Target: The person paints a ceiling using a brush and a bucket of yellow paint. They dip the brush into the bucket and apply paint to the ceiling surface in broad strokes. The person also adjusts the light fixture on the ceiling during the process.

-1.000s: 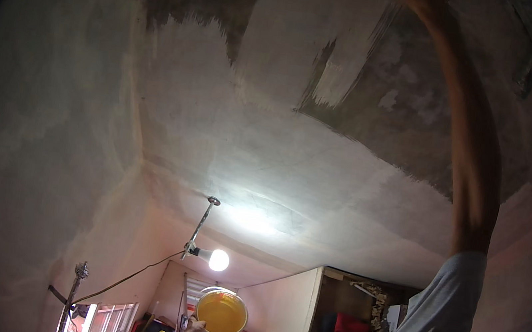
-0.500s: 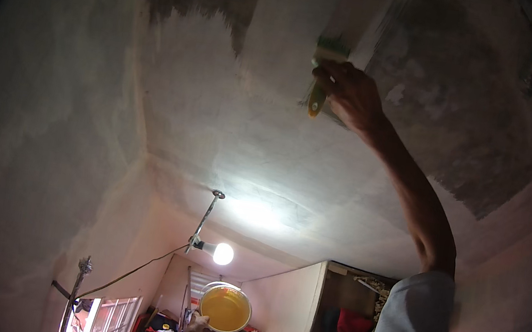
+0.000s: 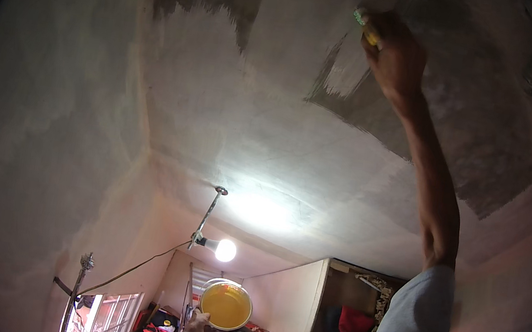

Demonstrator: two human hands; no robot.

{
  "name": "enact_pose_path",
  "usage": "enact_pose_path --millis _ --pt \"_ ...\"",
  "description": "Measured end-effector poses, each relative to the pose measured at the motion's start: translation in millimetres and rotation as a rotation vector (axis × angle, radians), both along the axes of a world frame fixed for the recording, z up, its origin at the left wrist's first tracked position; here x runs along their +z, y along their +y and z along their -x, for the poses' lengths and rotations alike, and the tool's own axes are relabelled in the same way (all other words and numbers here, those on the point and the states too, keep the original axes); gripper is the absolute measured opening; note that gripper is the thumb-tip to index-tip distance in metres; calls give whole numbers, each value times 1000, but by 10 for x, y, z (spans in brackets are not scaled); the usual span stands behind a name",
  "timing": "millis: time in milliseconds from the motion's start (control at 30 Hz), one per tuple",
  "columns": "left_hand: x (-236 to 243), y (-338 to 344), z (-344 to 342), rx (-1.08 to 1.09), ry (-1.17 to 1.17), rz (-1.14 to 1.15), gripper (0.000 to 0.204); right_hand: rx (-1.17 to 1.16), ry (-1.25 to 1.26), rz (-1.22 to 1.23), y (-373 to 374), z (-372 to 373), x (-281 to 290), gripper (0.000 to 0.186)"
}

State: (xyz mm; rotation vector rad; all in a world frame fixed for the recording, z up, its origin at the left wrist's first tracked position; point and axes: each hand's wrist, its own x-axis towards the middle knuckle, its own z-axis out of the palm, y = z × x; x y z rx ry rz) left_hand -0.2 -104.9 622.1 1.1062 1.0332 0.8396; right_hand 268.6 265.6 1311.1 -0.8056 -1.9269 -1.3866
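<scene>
My right hand (image 3: pixel 398 57) is raised to the ceiling, its fingers closed around a paintbrush (image 3: pixel 371 37) with a yellow handle. The brush is partly hidden by the hand, and its bristles hardly show. Dark, wet-looking strokes (image 3: pixel 338 101) mark the ceiling surface below and beside it. Low in the view, my left hand (image 3: pixel 193 328) is closed on the edge of a round bucket (image 3: pixel 249 313), whose inside and contents look yellow.
A lit bulb (image 3: pixel 225 250) hangs from a rod on the ceiling, with a cable (image 3: pixel 131 273) running left to a pole (image 3: pixel 74 295). An open cabinet (image 3: pixel 286 296) holds a red item. At lower left is a barred window (image 3: pixel 115 317).
My right hand has moved up and to the right with the paintbrush, which has turned. The dark strokes beneath it have widened. My left hand and the bucket are nearly still.
</scene>
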Motion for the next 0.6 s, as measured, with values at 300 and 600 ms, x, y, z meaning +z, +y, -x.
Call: enact_pose_path --millis 300,600 --pt "-53 6 -34 -18 1 -14 7 -18 -137 151 103 128 -1040 23" --pt "-103 -8 -35 -25 3 -27 8 100 177 104 101 -94 -316 23"
